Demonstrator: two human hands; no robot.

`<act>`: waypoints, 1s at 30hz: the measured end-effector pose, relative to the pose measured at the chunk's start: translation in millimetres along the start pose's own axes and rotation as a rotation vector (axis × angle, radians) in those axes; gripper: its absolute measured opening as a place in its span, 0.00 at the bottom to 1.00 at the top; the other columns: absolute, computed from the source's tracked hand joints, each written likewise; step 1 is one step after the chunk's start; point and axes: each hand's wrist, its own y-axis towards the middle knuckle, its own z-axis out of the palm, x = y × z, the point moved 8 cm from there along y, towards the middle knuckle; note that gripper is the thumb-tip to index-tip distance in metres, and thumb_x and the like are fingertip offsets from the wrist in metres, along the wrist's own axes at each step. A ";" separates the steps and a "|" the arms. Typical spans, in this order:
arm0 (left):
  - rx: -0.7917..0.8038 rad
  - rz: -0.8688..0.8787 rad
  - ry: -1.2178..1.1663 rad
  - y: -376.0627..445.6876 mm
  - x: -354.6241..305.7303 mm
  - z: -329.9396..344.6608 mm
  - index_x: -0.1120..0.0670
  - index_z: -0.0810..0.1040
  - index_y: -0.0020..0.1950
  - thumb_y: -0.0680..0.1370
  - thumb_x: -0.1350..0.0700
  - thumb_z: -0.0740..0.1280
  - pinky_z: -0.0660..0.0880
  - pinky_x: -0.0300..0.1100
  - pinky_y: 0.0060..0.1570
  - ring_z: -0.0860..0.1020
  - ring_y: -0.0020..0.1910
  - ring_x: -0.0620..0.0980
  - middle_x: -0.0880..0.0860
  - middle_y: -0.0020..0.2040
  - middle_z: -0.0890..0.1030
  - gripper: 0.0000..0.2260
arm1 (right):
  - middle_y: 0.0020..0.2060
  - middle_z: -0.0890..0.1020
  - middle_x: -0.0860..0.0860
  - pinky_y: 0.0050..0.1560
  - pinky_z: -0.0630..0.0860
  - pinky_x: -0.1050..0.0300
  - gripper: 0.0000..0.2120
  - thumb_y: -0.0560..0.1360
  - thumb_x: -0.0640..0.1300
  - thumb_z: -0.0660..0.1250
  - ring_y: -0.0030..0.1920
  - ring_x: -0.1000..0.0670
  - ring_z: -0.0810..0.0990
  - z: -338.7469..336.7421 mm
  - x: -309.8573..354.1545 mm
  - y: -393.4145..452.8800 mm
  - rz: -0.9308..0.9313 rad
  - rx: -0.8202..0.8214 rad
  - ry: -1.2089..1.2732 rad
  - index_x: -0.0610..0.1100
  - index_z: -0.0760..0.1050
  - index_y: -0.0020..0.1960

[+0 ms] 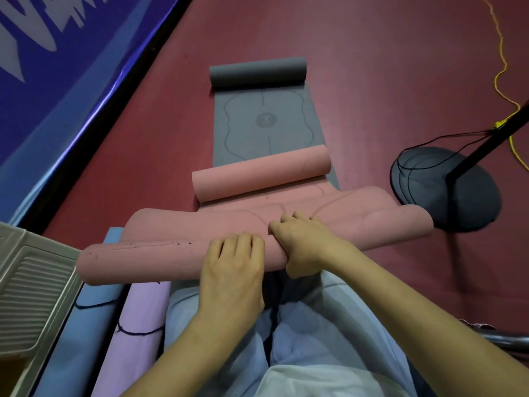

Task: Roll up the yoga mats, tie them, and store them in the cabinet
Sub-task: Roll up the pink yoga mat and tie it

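Note:
A pink yoga mat [357, 222] lies across my lap, its near edge curled into a roll. My left hand [232, 270] presses flat on top of that roll, fingers slightly spread. My right hand [303, 245] grips the roll beside it, thumb under and fingers over. The pink mat's far end [260, 173] is curled into a second roll on the floor. Beyond it lies a grey yoga mat [263, 124], partly unrolled with its far end rolled. At my left lie a rolled purple mat [137, 316] and a rolled blue mat [86, 339], each tied with dark string.
A pale plastic cabinet [31, 287] stands at the lower left. A black round stand base [446, 190] with a pole and black cable sits on the red floor at right, with a yellow cord [501, 67] trailing past it. A blue banner wall [57, 81] runs along the left.

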 end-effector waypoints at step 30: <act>0.238 0.018 0.158 44.4 11.8 29.3 0.55 0.75 0.52 0.53 0.49 0.83 0.67 0.48 0.43 0.78 0.40 0.56 0.54 0.42 0.79 0.32 | 0.53 0.72 0.52 0.46 0.61 0.49 0.26 0.62 0.45 0.70 0.51 0.45 0.65 -18.7 -1.8 -13.2 -0.019 -0.282 0.006 0.50 0.56 0.51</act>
